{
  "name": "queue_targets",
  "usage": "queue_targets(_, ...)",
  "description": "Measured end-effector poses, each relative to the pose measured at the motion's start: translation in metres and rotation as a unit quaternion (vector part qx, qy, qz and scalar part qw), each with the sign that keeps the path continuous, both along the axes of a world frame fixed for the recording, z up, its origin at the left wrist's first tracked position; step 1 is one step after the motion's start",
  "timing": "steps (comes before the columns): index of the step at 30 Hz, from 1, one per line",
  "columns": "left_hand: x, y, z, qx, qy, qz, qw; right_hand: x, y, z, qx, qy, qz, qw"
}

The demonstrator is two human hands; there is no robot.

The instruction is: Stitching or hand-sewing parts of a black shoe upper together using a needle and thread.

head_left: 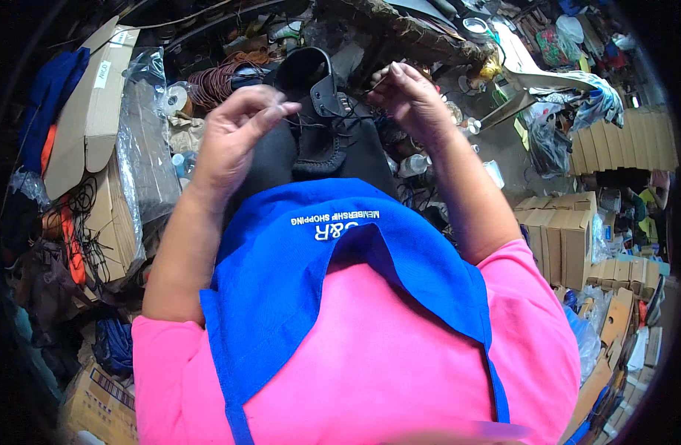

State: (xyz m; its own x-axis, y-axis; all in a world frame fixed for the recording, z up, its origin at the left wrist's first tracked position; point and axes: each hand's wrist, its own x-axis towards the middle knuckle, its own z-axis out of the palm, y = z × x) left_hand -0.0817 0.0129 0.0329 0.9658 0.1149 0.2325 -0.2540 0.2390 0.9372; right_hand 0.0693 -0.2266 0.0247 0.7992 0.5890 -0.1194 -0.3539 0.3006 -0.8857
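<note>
A black leather shoe [323, 90] rests between my knees, its rounded, stitched-looking toe toward me and its collar facing away. Thin black laces or cords [349, 117] lie loosely over its front and right side. My left hand [244, 122] is raised just left of the shoe, thumb and forefinger pinched together. On the other side, my right hand [409, 93] is up with its fingers curled in and pinched. Whatever thin thing either hand grips is too small to make out. A blue apron [281, 245] covers my lap.
Cardboard sheets [96, 111] and clear plastic wrap [142, 141] stand at the left. A coil of reddish cord [214, 83] and a tape roll [176, 99] lie behind my left hand. Plastic bottles [415, 165] sit below my right forearm. Stacked cardboard pieces [559, 237] are at the right.
</note>
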Motion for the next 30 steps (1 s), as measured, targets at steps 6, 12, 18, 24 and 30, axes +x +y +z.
queue_targets(6,-0.012,0.014,-0.044,-0.164,0.091,-0.028,0.982,0.001,-0.01,0.001,-0.014,0.028,-0.054,0.998)
queue_targets(12,-0.069,0.124,-0.068,-0.11,0.113,0.209,0.965,0.051,-0.156,-0.002,-0.096,-0.076,-0.183,0.975)
queue_targets(18,0.0,0.035,-0.043,0.288,0.084,0.086,0.95,-0.006,-0.052,0.009,-0.365,-0.339,0.057,0.865)
queue_targets(24,0.061,-0.019,-0.044,0.279,0.109,-0.028,0.954,-0.012,0.005,0.001,-0.372,-0.486,0.139,0.778)
queue_targets(30,0.076,-0.017,-0.045,0.446,-0.027,0.048,0.894,-0.003,0.006,-0.005,-0.379,-0.522,0.153,0.748)
